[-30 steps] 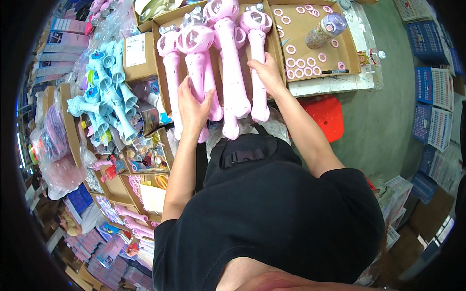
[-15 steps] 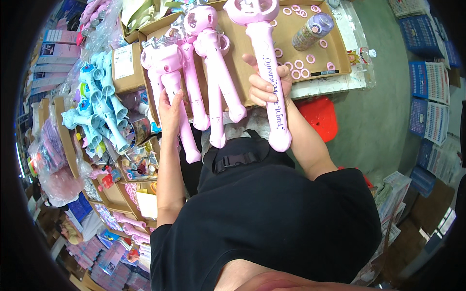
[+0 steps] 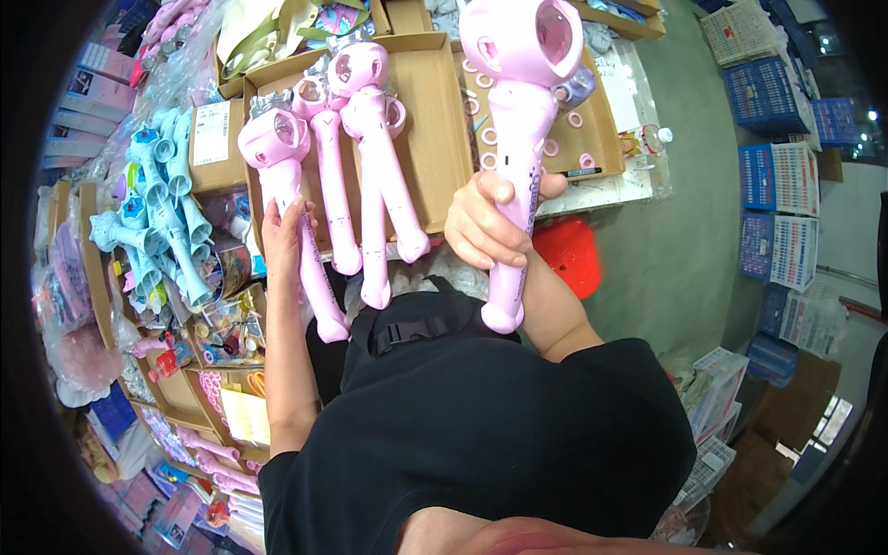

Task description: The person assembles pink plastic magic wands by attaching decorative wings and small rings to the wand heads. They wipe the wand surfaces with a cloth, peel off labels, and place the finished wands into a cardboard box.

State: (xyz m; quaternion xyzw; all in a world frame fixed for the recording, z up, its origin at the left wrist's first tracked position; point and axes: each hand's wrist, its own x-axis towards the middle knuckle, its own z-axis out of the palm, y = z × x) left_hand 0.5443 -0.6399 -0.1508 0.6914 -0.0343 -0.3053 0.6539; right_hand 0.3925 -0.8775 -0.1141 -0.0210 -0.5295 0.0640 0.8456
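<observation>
My right hand is wrapped around the handle of a pink toy wand. This wand stands out toward me, its round hollow head at the far end and dark lettering along the handle's right side. On the left, my left hand grips the upper handle of another pink toy wand, with a clear piece on its head. Between my hands several more pink wands lie across the near edge of a shallow cardboard tray, handles toward me.
Light-blue toy wands are piled at the left beside a small cardboard box. Pink rings and a black marker lie in the tray's right side, near a purple-lidded bottle. A red stool stands to the right.
My right hand has turned its wand, so the lettering now faces right and the head's opening shows; the head looks larger. My left hand still holds its wand. The whole view has shifted.
</observation>
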